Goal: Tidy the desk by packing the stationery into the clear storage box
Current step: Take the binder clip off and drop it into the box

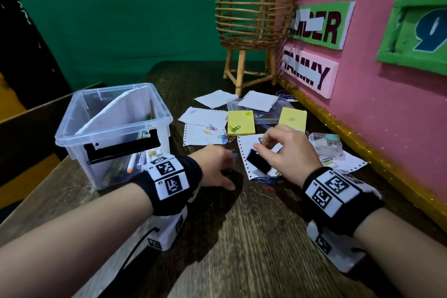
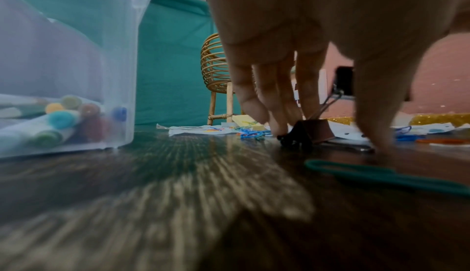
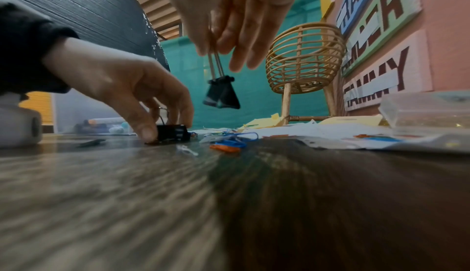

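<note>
The clear storage box (image 1: 113, 133) stands open on the left part of the table (image 1: 242, 237), with marker pens (image 2: 63, 122) and a sheet of paper inside it. To its right, a black binder clip (image 3: 221, 92) hangs in the air above the table, held by its wire handles; the right hand (image 1: 287, 150) has its grip closed on those handles, thumb and forefinger pinching them, with the remaining fingers extended. A second black binder clip (image 3: 172, 133) lies on the table near the box. The left hand (image 1: 217, 167) has its grip around this clip, fingertips (image 2: 278, 128) on one side and the thumb on the other, both down at the table surface.

Beyond the hands lie loose white paper sheets (image 1: 205, 133), coloured paper clips (image 1: 223, 138), two yellow sticky-note pads (image 1: 240, 122) and small clear plastic cases (image 1: 326, 146). A rattan basket stand (image 1: 254, 19) stands at the back, next to a pink board (image 1: 375, 104).
</note>
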`<state>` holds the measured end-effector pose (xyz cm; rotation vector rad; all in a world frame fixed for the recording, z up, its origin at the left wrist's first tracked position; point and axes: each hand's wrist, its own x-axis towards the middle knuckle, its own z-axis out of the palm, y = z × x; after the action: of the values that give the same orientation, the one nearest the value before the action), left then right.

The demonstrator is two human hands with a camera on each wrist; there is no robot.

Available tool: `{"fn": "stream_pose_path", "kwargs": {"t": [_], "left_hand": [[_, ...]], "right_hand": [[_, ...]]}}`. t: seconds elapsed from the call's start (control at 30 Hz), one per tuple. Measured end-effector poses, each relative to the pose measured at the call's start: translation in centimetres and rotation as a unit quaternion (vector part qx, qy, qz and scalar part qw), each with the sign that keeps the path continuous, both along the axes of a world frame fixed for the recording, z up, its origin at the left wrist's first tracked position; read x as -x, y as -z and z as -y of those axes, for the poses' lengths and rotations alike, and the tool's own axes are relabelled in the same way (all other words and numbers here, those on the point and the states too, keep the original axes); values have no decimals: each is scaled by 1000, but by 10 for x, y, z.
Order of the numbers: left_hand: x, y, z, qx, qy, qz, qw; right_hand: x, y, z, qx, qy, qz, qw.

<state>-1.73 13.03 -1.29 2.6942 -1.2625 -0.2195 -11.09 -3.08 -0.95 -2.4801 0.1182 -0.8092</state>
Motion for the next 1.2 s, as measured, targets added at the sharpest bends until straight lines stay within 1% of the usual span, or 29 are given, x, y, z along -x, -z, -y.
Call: {"fn": "stream_pose_path", "kwargs": {"t": [0.07,0.13,0.17,0.23,0.33,0.43,0.47,0.53,0.63,0.73,0.83,0.9,0.97,1.03,1.07,1.13,1.2], "left_hand": [[-1,0,1,-4,7,-2,1000],[-2,0,1,26,2,-6,1000],[-2,-1,1,54,1,-6,999],[0,-2,1,129,6,20,991],[3,-5,-1,253,36,54,965],[9,-6,0,303,89,71,946],[11,-5,0,310,109,73,942],[15,-4,1,324,136,76,933],[20,-6,0,341,136,70,927],[21,-8,0,364,103,52,924],[21,-10,3,388,72,-8,919],[21,-11,5,382,44,-44,922],[18,-10,5,368,12,-54,928],[16,-10,5,355,-7,-49,933],[16,-10,5,348,-3,-37,937],[16,-10,4,334,20,0,942],[18,-10,3,330,50,23,942]], "right_hand": [[0,0,-1,9,3,1,1000],[-1,-1,-2,3,3,-21,1000],[-1,-1,-3,-3,-1,-37,999],[0,-1,-4,-5,-13,-75,997],[3,-2,-6,-26,-32,-126,991],[5,-5,-9,-88,-47,-181,978],[6,-5,-11,-106,-52,-194,974],[7,-6,-13,-113,-72,-209,969],[6,-6,-13,-90,-97,-209,969],[4,-5,-12,-77,-117,-202,969],[4,-4,-14,-67,-155,-187,968],[3,-2,-13,-40,-153,-176,971],[2,-1,-11,-31,-149,-160,975],[4,0,-14,-44,-161,-146,975],[5,0,-16,-49,-167,-144,974],[6,-1,-18,-46,-161,-138,976],[5,-1,-17,-29,-127,-133,982]]}}
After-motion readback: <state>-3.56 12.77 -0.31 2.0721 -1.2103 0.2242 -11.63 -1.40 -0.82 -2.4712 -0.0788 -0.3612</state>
